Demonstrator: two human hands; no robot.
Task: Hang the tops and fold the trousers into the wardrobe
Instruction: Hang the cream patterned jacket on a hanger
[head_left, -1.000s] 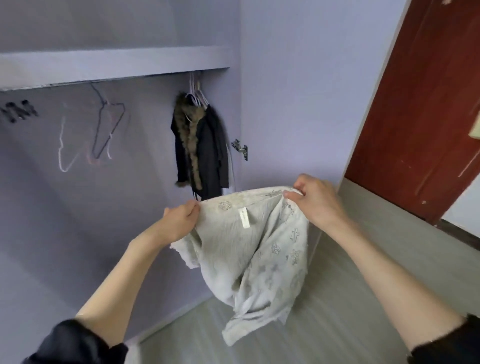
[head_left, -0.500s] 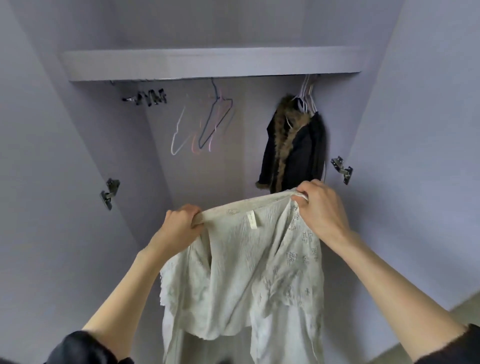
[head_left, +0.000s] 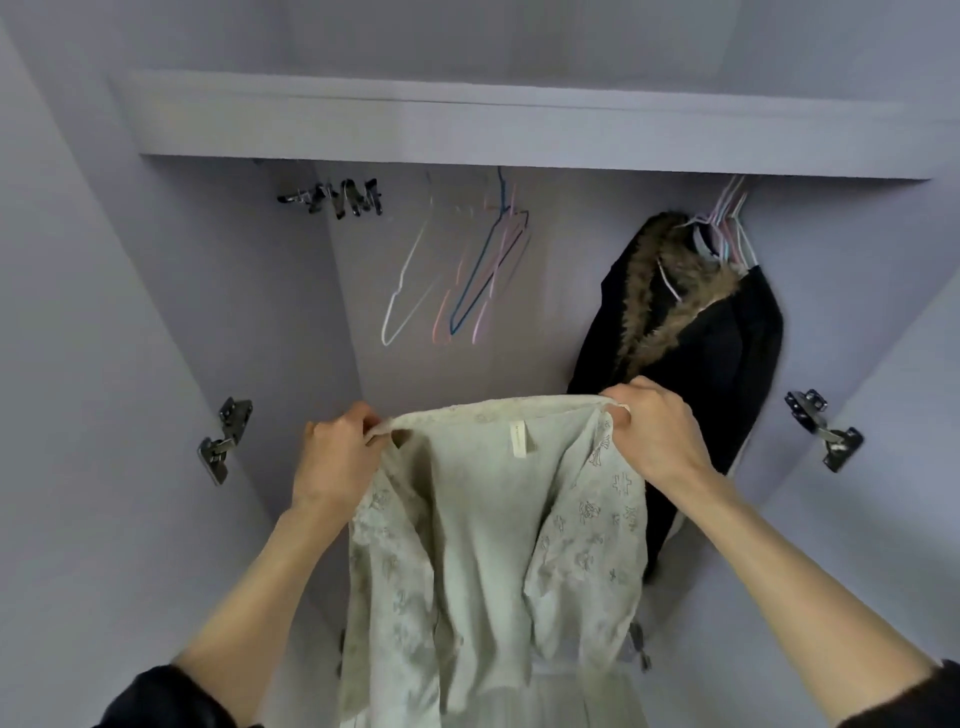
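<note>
Fingers (head_left: 363, 421) of left hand (head_left: 337, 457) and right hand (head_left: 657, 436) pinching the neckline of a soft, light embroidered blouse (head_left: 493, 545), held spread below the wardrobe's empty wire hangers (head_left: 462, 280), likely easiest gripped at the shoulders.

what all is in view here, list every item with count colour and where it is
top: one, pale grey-green with stitched motifs, held up by its collar in front of the wardrobe
empty hangers: about four, white, pink, blue, lilac, on the rail, centre
clip hangers: a cluster, dark metal, rail's left end
coat: one, black with brown fur trim, hanging at right
shelf: one, lilac, above the rail
hinges: two plain, metal, one per side wall
left hand: grips the collar's left end
right hand: grips the collar's right end
</note>
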